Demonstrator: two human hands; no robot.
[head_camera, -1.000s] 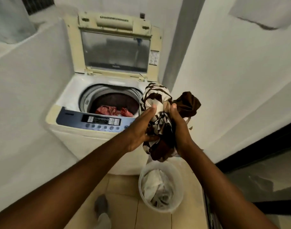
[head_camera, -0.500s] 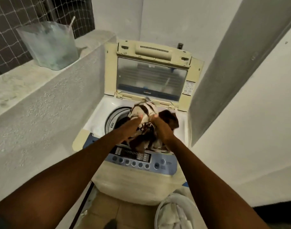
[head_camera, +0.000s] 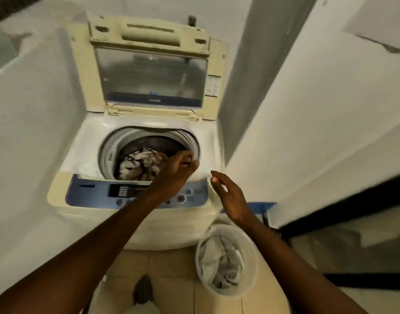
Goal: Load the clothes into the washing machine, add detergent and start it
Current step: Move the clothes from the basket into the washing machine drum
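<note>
Washing machine: cream top-loader, lid raised upright. Brown-and-white patterned cloth lies bunched in the drum, just left of the left hand. White clothes remain in a round basket below the right hand.

Brown-and-white patterned garment; cream washing machine, blue panel.

Washing machine body was yellowed cream plastic, smooth, dull sheen. Its lid had a glossy see-through window in a matt plastic frame. Control panel was blue plastic, slightly shiny. Drum rim looked like smooth grey plastic. Cloth in the drum was soft brown-and-white patterned fabric, crumpled. My basket was translucent white plastic holding matt pale cloth. Floor tiles were glazed cream. Walls were matt, rough-textured paint.
</note>
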